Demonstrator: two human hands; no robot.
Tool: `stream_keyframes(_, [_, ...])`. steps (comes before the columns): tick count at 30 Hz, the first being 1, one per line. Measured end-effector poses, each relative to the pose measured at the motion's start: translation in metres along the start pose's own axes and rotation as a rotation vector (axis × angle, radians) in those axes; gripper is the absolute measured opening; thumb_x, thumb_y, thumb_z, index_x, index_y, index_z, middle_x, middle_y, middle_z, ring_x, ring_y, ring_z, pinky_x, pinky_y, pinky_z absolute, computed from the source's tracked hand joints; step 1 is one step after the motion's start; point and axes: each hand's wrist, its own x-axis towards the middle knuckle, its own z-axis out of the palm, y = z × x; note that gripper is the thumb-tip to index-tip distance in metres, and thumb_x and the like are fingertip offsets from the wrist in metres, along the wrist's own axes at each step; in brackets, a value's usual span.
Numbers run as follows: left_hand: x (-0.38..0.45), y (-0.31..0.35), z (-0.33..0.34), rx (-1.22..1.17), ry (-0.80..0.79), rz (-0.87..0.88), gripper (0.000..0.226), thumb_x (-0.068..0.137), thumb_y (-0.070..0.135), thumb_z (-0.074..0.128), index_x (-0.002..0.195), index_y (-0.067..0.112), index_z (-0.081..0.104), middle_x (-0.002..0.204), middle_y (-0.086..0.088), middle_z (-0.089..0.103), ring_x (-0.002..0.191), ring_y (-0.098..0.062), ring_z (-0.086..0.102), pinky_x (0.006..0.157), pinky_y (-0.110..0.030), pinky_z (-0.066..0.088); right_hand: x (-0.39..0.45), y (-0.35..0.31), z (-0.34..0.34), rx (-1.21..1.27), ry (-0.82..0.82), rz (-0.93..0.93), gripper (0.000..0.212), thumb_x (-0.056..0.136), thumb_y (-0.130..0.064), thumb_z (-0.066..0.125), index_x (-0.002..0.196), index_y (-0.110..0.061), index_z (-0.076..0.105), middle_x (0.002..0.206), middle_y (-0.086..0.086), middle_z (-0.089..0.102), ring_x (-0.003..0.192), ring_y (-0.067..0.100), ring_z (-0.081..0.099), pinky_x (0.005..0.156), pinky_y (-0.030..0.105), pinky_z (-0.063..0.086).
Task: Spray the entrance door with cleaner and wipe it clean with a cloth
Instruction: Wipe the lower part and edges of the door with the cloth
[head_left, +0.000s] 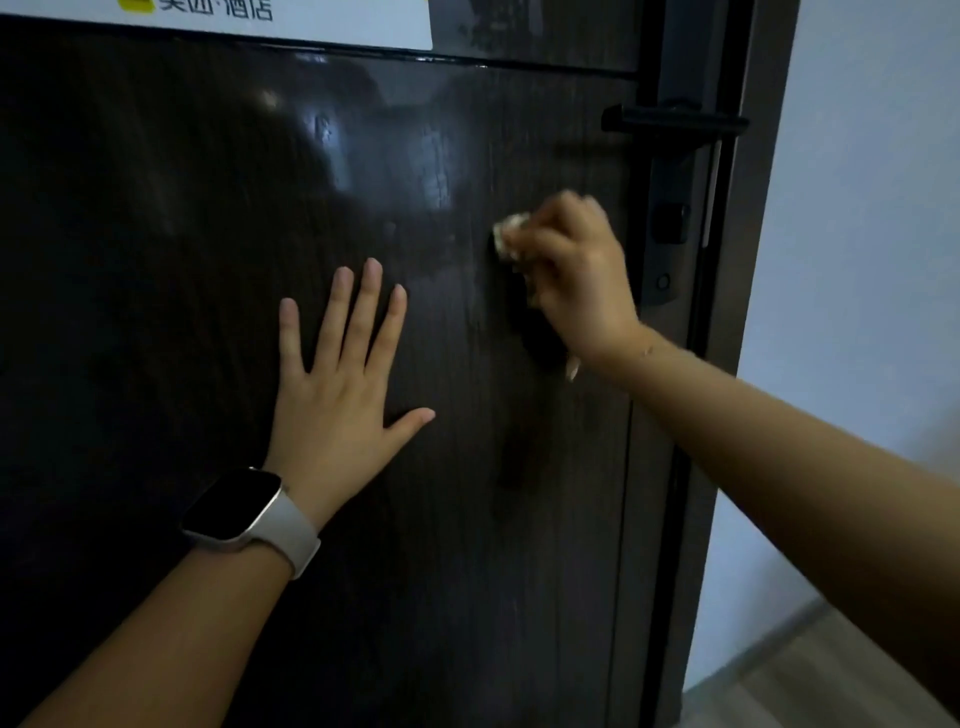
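Two hands meet the dark door (182, 260) in the head view. Left hand (337, 379) lies flat on the panel, fingers straight and spread, holding nothing; a watch (244, 512) sits on its wrist. Right hand (571, 275), blurred, grasps a pale cloth (508, 235) bunched in curled fingers and pressed against the door, just left of the black handle (670, 122) and lock plate. A white sign (270, 21) sits at the door's top.
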Motion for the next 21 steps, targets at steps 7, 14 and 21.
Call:
stream_keyframes(7, [0.0, 0.0, 0.001, -0.034, 0.019, -0.002, 0.111, 0.075, 0.066, 0.058, 0.155, 0.012, 0.004, 0.161, -0.011, -0.013, 0.149, -0.028, -0.011, 0.114, -0.051, -0.018, -0.132, -0.022, 0.024, 0.097, -0.257, -0.079, 0.034, 0.081, 0.002, 0.062, 0.111, -0.01, 0.055, 0.099, 0.015, 0.054, 0.084, 0.03, 0.048, 0.071, 0.029, 0.034])
stream_keyframes(14, [0.001, 0.001, -0.005, -0.054, -0.034, -0.019, 0.114, 0.073, 0.063, 0.064, 0.155, 0.013, 0.002, 0.161, -0.01, -0.014, 0.148, -0.026, -0.015, 0.113, -0.05, -0.02, -0.104, -0.016, 0.005, 0.104, -0.401, -0.12, 0.021, 0.081, -0.003, 0.06, 0.099, -0.008, 0.068, 0.098, 0.011, 0.054, 0.084, 0.03, 0.049, 0.068, 0.03, 0.038])
stream_keyframes(21, [-0.007, -0.008, -0.015, -0.123, -0.031, 0.019, 0.108, 0.076, 0.049, 0.072, 0.156, 0.016, 0.008, 0.163, -0.009, -0.01, 0.15, -0.025, -0.008, 0.118, -0.047, -0.01, 0.014, -0.026, 0.015, 0.14, 0.217, 0.38, 0.02, 0.084, 0.003, 0.059, 0.095, -0.007, 0.072, 0.092, 0.003, 0.05, 0.088, 0.028, 0.054, 0.075, 0.021, 0.043])
